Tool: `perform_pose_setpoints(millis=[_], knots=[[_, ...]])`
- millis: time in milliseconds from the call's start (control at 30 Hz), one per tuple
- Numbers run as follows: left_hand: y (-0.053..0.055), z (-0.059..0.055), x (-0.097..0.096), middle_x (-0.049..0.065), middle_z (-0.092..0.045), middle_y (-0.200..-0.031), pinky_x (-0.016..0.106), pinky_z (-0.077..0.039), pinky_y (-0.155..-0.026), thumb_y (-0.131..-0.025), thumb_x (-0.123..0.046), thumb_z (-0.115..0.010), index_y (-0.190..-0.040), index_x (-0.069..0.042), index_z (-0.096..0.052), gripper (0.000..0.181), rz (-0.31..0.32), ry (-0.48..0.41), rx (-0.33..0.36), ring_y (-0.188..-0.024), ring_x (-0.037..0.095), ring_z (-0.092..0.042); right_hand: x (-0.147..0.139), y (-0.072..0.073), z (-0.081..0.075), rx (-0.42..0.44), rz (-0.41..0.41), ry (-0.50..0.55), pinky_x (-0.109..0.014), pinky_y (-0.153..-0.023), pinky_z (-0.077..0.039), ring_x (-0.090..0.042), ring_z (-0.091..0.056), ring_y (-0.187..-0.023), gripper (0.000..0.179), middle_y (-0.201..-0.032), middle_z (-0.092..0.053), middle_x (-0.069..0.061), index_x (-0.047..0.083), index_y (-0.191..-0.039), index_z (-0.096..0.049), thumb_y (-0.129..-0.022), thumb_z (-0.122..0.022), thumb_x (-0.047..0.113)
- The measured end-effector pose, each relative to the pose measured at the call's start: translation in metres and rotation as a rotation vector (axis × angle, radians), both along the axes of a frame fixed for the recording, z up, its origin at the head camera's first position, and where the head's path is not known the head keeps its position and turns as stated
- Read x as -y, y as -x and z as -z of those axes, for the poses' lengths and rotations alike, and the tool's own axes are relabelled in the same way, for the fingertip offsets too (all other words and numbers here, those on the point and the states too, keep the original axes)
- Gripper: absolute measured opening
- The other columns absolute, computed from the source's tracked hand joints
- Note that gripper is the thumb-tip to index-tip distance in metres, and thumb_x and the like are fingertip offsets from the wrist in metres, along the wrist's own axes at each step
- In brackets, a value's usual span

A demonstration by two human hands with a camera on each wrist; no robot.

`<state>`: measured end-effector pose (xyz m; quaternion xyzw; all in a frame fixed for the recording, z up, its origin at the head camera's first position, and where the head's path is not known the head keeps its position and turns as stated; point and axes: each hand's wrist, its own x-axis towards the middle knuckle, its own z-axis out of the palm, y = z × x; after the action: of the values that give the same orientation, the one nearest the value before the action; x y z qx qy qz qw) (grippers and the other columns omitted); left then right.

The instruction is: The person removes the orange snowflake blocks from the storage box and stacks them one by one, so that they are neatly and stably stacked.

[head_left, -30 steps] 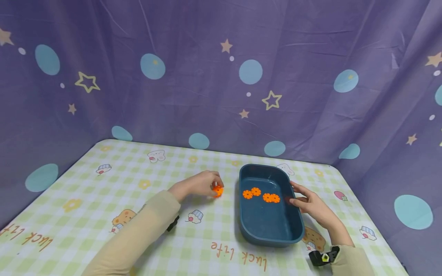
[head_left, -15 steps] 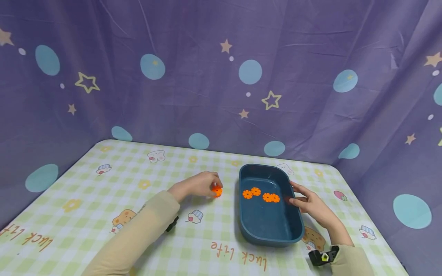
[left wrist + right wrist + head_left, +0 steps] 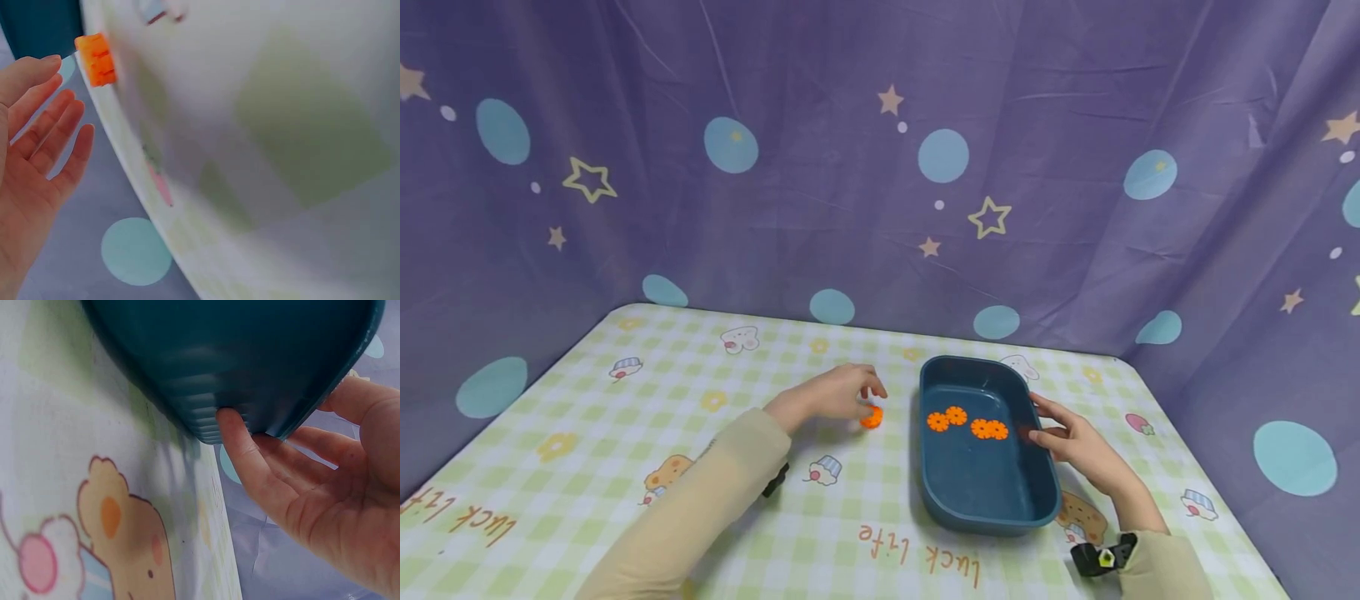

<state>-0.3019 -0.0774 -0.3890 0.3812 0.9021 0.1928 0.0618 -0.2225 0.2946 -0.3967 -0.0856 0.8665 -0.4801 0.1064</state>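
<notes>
My left hand (image 3: 835, 392) is just above the table, with fingers loosely spread and nothing between them. Close to its fingertips sits a small orange cluster of notched snowflake discs (image 3: 872, 417); the left wrist view shows this cluster (image 3: 95, 59) standing on the cloth, apart from the hand (image 3: 47, 137). To the right, my right hand (image 3: 1078, 446) holds the side of a deep dark-blue bin (image 3: 977, 492), thumb over the rim. In the right wrist view its fingers (image 3: 244, 453) lie against the bin's outer wall (image 3: 206, 381). Several flat orange notched discs (image 3: 956, 416) lie inside the bin.
A checked cloth (image 3: 715, 367) with cartoon prints covers the table. Behind it hangs a purple curtain (image 3: 850, 167) with stars and blue ovals. Black straps are on the wrists, such as the right wrist strap (image 3: 1101, 560).
My left hand has let go of the orange disc cluster; its fingers have spread and lifted slightly, leaving the cluster on the cloth. The right hand and bin have stayed in place.
</notes>
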Motion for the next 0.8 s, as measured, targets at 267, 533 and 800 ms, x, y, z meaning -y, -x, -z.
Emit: perform_pose_setpoints(millis=[267,533,800], knots=[[0.001,-0.016,-0.012,0.0,-0.059,-0.102,0.028,-0.046,-0.077,-0.08,-0.019,-0.064,-0.105,-0.01,-0.067,0.026,0.016,-0.023,-0.018,-0.087,0.016,-0.056,0.0,0.0,-0.001,0.006,0.002,-0.003,-0.036,-0.076,-0.047,-0.034,-0.052,-0.112,0.067,-0.141,-0.028,-0.024,0.014,-0.145,-0.023,-0.089,-0.057,0.027],[-0.003,-0.03,-0.035,-0.001,-0.058,-0.103,0.024,-0.046,-0.077,-0.082,-0.02,-0.064,-0.104,-0.014,-0.066,0.023,0.08,-0.033,-0.056,-0.088,0.015,-0.057,0.0,0.0,0.001,0.013,0.009,0.012,-0.035,-0.075,-0.046,-0.033,-0.054,-0.11,0.067,-0.14,-0.029,-0.025,0.014,-0.145,-0.023,-0.089,-0.057,0.025],[-0.008,-0.038,-0.058,0.002,-0.059,-0.105,0.022,-0.045,-0.078,-0.084,-0.021,-0.064,-0.106,-0.015,-0.065,0.023,0.167,-0.038,-0.09,-0.089,0.016,-0.057,0.001,0.0,0.001,0.005,0.014,0.006,-0.036,-0.076,-0.047,-0.032,-0.054,-0.11,0.067,-0.141,-0.028,-0.024,0.015,-0.145,-0.023,-0.089,-0.057,0.026]])
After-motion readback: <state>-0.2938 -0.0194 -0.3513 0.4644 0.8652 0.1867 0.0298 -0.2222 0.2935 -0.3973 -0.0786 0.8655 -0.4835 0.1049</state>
